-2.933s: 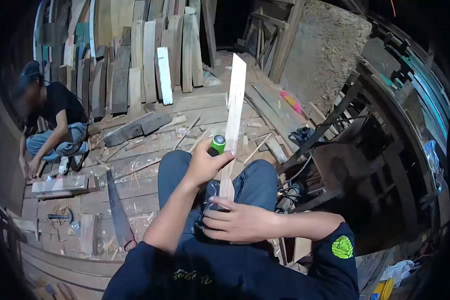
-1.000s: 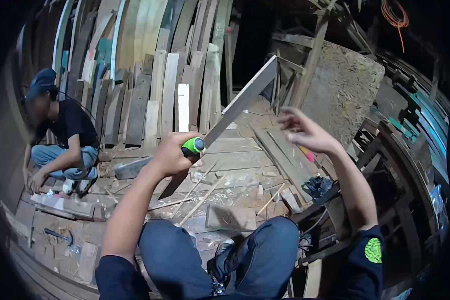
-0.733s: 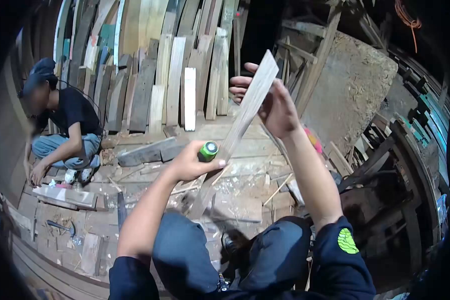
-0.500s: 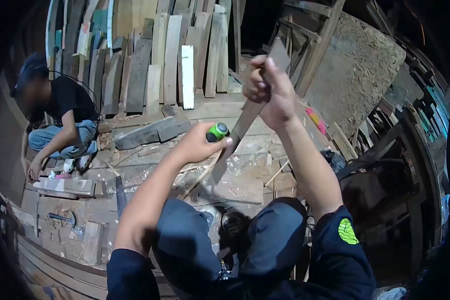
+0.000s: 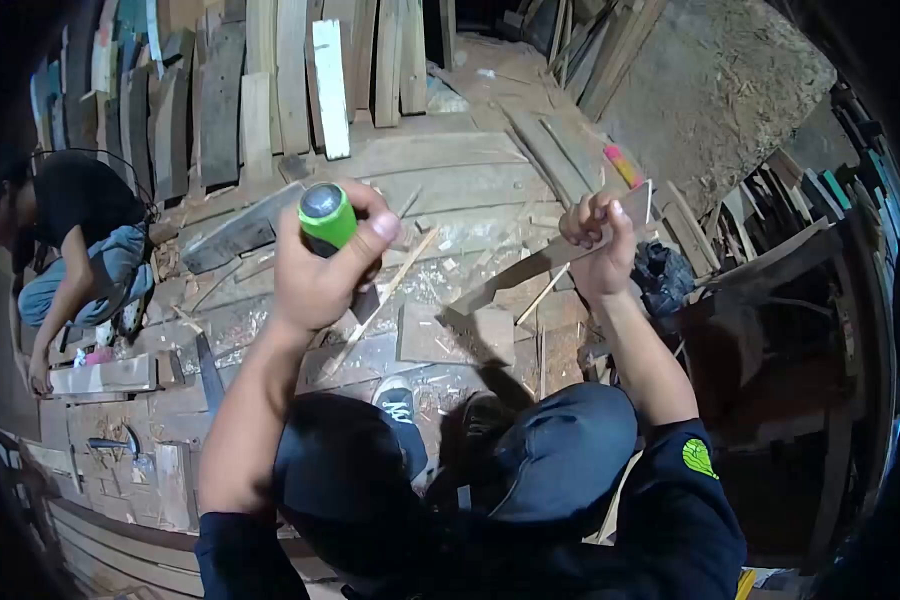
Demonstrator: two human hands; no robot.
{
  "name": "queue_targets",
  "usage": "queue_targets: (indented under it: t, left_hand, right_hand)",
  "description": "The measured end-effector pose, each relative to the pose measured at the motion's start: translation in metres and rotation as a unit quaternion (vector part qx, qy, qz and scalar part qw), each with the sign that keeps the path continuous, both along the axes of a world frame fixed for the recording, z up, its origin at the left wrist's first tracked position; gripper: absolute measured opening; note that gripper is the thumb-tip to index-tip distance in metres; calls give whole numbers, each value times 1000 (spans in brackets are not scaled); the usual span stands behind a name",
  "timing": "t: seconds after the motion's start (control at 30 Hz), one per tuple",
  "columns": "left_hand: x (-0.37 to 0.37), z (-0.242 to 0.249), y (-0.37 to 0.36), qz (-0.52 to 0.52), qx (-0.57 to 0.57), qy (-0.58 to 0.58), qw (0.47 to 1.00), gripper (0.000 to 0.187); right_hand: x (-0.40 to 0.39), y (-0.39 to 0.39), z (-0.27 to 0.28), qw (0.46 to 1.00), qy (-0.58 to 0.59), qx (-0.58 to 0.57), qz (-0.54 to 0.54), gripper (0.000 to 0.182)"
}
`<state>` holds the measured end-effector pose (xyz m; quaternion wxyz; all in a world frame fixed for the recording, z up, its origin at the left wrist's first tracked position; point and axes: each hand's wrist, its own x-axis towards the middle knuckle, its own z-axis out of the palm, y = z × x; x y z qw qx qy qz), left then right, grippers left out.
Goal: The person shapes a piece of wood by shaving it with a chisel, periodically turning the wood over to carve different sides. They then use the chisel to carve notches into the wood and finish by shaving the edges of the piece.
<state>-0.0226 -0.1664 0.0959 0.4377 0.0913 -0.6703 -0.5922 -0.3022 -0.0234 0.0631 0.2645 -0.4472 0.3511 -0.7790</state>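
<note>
My left hand [image 5: 315, 275] is closed around a chisel [image 5: 327, 218] with a green and black handle. Its metal-capped butt faces up towards me, and most of its blade is hidden behind my fingers. In my right hand [image 5: 607, 250] is a thin wooden slat [image 5: 520, 272], gripped near its upper right end. The slat slants down to the left, its lower end above a flat board [image 5: 457, 335] on the floor. The chisel and the slat are apart. A long thin wood strip [image 5: 385, 300] lies just right of my left hand.
A person [image 5: 85, 240] squats at the left by some wood blocks [image 5: 105, 375]. A hammer [image 5: 115, 443] lies nearby. Planks [image 5: 280, 90] lean along the back, and a large rough board [image 5: 715, 90] leans at the right. Shavings cover the floor around my shoes.
My hands have moved apart: the left with the chisel went left and up, the right came down and right with the slat. The slat now lies flatter. My view has shifted.
</note>
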Motion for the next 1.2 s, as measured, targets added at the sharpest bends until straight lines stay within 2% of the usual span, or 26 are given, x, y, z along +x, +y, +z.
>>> queue_targets:
  t: [0.17, 0.3, 0.37, 0.43, 0.5, 0.57, 0.63, 0.67, 0.77, 0.83, 0.87, 0.9, 0.97, 1.03, 1.07, 1.1, 1.17, 1.2]
  left_hand:
    - [-13, -17, -23, 13, 21, 16, 1000, 24]
    - [-20, -27, -30, 23, 11, 3, 1000, 25]
    - [-20, -28, -31, -24, 21, -12, 999, 17]
    - [-20, -26, -26, -8, 17, -10, 1000, 17]
    - [-18, -20, -24, 9, 11, 24, 1000, 18]
    - [-11, -15, -26, 38, -5, 17, 999, 19]
    - [-4, -11, -29, 77, -18, 22, 997, 25]
    - [2, -7, -34, 85, -50, 9, 995, 28]
    - [5, 19, -29, 146, 16, 56, 988, 26]
    - [19, 42, -30, 97, 73, 65, 990, 25]
    - [21, 52, -27, 108, 77, 70, 989, 26]
    - [26, 63, -28, 15, 70, 63, 995, 30]
    - [26, 72, -23, -57, 54, 93, 993, 39]
    - [30, 59, -27, -93, 62, 99, 989, 58]
    - [26, 42, -26, -77, 38, 110, 990, 64]
    - [17, 22, -21, -60, 15, 121, 991, 70]
    - [4, -23, -13, -57, 78, 117, 988, 81]
    - [-2, -47, -11, -60, 117, 114, 985, 79]
  right_hand:
    - [-7, -1, -65, 996, -78, 52, 7, 29]
    - [3, 5, -107, 999, -13, 36, -29, 32]
    - [0, 9, -111, 999, 10, 47, -24, 31]
    - [-8, 11, -110, 998, 38, 53, -9, 31]
    - [-20, 9, -103, 985, 153, 77, -21, 28]
    - [-21, 11, -87, 991, 113, 66, -11, 27]
    - [-26, 17, -73, 996, 21, 70, 50, 25]
    - [-27, 18, -71, 994, 17, 89, 58, 28]
    - [-40, 20, -84, 992, -17, 62, 108, 34]
    - [-34, 23, -85, 993, -22, 69, 98, 39]
    - [-32, 24, -86, 995, -12, 67, 72, 39]
    - [-29, 23, -86, 997, -1, 64, 47, 39]
    - [-21, 19, -84, 998, 10, 67, 8, 38]
    - [-13, 13, -82, 995, 0, 89, -40, 37]
    - [-9, 8, -81, 996, -3, 82, -34, 38]
    - [-6, 7, -68, 995, 46, 78, -35, 40]
    - [-1, 2, -54, 995, 51, 84, 16, 41]
    - [-1, 1, -59, 996, 41, 69, 33, 40]
